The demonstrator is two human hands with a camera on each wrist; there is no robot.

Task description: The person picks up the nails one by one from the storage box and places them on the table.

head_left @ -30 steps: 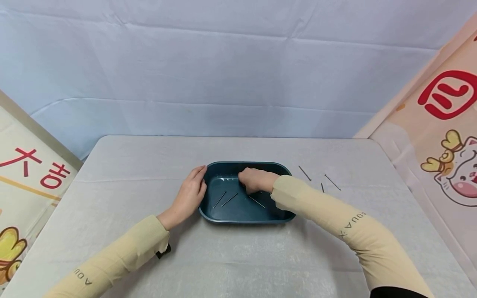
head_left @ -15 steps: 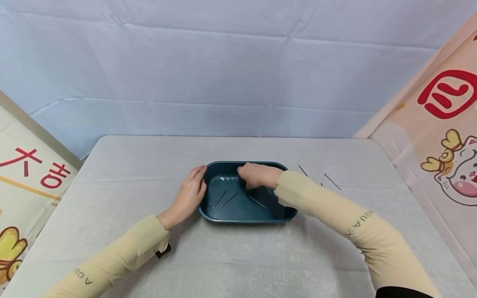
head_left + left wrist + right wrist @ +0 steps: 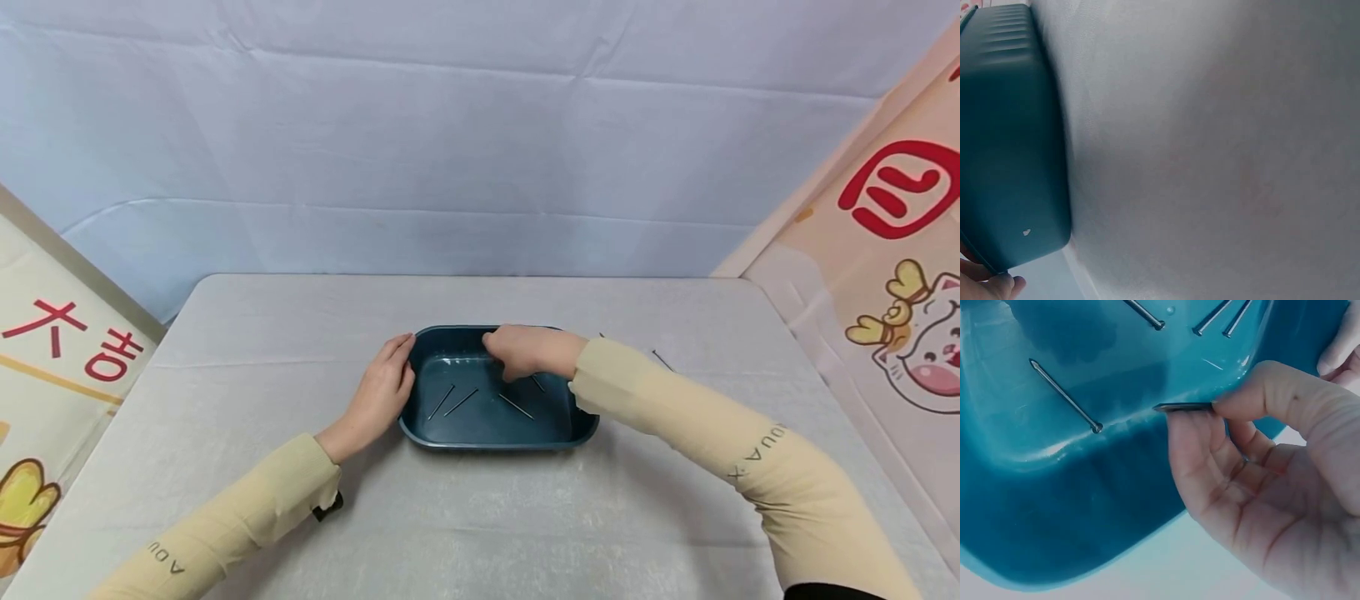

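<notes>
A dark teal plastic basin (image 3: 495, 447) rests on the table with several nails lying inside. My left hand (image 3: 378, 393) grips its left rim; in the left wrist view, fingertips (image 3: 1000, 284) show at the rim beside the outer wall (image 3: 1013, 156). Over the far side of the basin, my right hand (image 3: 531, 352) pinches a nail (image 3: 1185, 407) between thumb and fingers, pointed end sticking out, as the right wrist view shows. Below that hand lie loose nails, among them one nail (image 3: 1065, 395) near the basin's wall and another nail (image 3: 516, 406) further in.
Right of the basin, a nail (image 3: 663, 360) and the tip of another nail (image 3: 602, 336) show on the cloth-covered table (image 3: 480, 525), partly hidden by the right sleeve (image 3: 697, 417). A pale backdrop (image 3: 465, 167) stands behind, with printed panels at both sides.
My right hand and forearm have shifted slightly right, uncovering a nail in the basin and covering more of those on the table. My left hand stays on the rim.
</notes>
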